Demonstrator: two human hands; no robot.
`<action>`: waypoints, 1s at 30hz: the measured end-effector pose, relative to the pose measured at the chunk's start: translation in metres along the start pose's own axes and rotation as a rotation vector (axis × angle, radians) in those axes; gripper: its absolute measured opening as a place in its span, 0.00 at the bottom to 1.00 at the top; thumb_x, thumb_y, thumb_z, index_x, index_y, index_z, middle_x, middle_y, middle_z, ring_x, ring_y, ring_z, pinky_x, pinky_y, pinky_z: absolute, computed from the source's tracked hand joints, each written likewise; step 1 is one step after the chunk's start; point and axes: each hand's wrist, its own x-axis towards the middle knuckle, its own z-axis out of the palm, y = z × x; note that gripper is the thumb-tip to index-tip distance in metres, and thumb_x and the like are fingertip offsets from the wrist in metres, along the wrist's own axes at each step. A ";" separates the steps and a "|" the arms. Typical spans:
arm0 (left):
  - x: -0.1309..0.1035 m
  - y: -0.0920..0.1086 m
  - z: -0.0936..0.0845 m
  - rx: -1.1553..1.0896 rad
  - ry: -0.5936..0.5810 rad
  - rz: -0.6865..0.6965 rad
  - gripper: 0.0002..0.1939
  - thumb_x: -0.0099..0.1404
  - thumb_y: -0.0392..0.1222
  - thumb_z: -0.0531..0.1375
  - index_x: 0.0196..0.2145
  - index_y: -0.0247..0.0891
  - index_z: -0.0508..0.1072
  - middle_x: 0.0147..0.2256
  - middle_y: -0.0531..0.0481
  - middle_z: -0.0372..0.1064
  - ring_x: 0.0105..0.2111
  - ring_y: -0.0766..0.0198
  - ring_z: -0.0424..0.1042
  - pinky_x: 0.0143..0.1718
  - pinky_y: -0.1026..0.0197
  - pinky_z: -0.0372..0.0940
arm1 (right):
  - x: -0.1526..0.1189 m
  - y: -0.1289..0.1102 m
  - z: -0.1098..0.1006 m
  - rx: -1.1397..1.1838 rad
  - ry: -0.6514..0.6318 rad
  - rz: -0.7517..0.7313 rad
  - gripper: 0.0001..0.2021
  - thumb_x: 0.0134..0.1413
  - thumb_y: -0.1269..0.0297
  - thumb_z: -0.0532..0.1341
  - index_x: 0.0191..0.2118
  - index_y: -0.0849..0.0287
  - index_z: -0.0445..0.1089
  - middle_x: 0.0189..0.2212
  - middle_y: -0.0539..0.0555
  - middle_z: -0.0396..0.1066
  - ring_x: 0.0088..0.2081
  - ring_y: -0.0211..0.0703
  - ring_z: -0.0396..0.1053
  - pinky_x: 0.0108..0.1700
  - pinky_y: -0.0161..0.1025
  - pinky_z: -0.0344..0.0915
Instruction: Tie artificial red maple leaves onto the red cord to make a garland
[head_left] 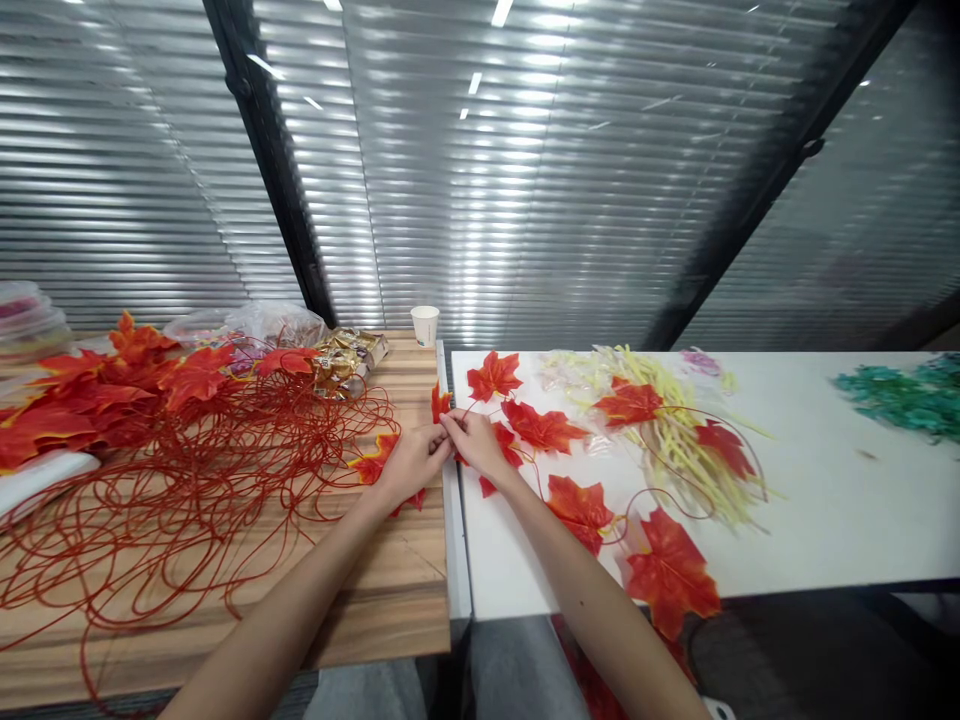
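My left hand [420,458] and my right hand [474,440] meet above the seam between two tables, fingers pinched together. A small red-orange artificial maple leaf [440,402] sticks up at the fingertips. Its stem and the thin red cord seem to be in the pinch, though the fingers hide the exact hold. Beside my left hand lies another maple leaf [376,460] on the wooden table. To the right, several leaves strung on red cord [641,492] spread over the white table, including a large leaf [673,572] at its front edge.
A tangle of red cord [225,480] covers much of the wooden table [397,620], beside a pile of maple leaves [97,400]. Gold wrappers [349,360] and a paper cup [424,326] stand behind. Yellow strips [675,450] and green pieces [907,395] lie on the white table [810,500].
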 end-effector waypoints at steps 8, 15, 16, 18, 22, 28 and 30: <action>-0.002 0.000 0.000 0.102 -0.025 0.004 0.09 0.57 0.35 0.49 0.22 0.35 0.65 0.22 0.52 0.64 0.22 0.68 0.61 0.23 0.68 0.51 | -0.002 0.003 0.000 -0.174 -0.048 -0.043 0.14 0.55 0.65 0.49 0.22 0.60 0.63 0.19 0.48 0.63 0.23 0.34 0.59 0.28 0.30 0.53; -0.001 -0.002 0.000 0.133 -0.035 -0.002 0.08 0.56 0.34 0.50 0.21 0.35 0.64 0.20 0.52 0.62 0.20 0.69 0.59 0.22 0.67 0.49 | -0.002 0.000 -0.002 -0.209 -0.060 -0.054 0.14 0.56 0.65 0.49 0.21 0.60 0.61 0.16 0.47 0.60 0.22 0.34 0.59 0.27 0.30 0.52; -0.001 -0.002 0.000 0.127 -0.033 -0.003 0.09 0.56 0.34 0.50 0.21 0.35 0.64 0.20 0.53 0.62 0.20 0.69 0.58 0.22 0.67 0.49 | -0.002 0.000 -0.002 -0.208 -0.062 -0.056 0.14 0.56 0.65 0.49 0.21 0.60 0.61 0.16 0.47 0.60 0.21 0.34 0.58 0.27 0.30 0.52; -0.001 -0.002 0.000 0.113 -0.029 -0.007 0.09 0.56 0.35 0.49 0.21 0.35 0.65 0.20 0.53 0.62 0.20 0.69 0.58 0.22 0.67 0.49 | -0.002 -0.001 -0.003 -0.205 -0.065 -0.056 0.15 0.56 0.65 0.49 0.20 0.60 0.61 0.16 0.47 0.60 0.21 0.34 0.58 0.27 0.30 0.52; 0.000 -0.003 0.001 0.081 -0.030 -0.002 0.09 0.57 0.35 0.49 0.21 0.34 0.65 0.20 0.53 0.62 0.21 0.69 0.59 0.23 0.68 0.50 | -0.002 -0.002 -0.004 -0.188 -0.064 -0.057 0.15 0.56 0.64 0.49 0.21 0.60 0.62 0.16 0.48 0.61 0.22 0.34 0.59 0.27 0.30 0.52; 0.001 -0.004 0.000 0.036 -0.006 -0.017 0.11 0.58 0.37 0.49 0.21 0.34 0.64 0.20 0.54 0.61 0.20 0.70 0.58 0.23 0.68 0.51 | -0.002 -0.002 -0.005 -0.146 -0.055 -0.053 0.15 0.56 0.63 0.49 0.22 0.60 0.65 0.18 0.48 0.64 0.23 0.35 0.60 0.27 0.30 0.53; 0.001 -0.002 0.000 0.008 0.001 -0.021 0.11 0.58 0.37 0.49 0.22 0.34 0.65 0.20 0.54 0.61 0.20 0.70 0.58 0.23 0.68 0.51 | -0.001 -0.002 -0.004 -0.131 -0.047 -0.051 0.14 0.55 0.63 0.50 0.23 0.60 0.66 0.18 0.49 0.64 0.23 0.35 0.60 0.27 0.30 0.53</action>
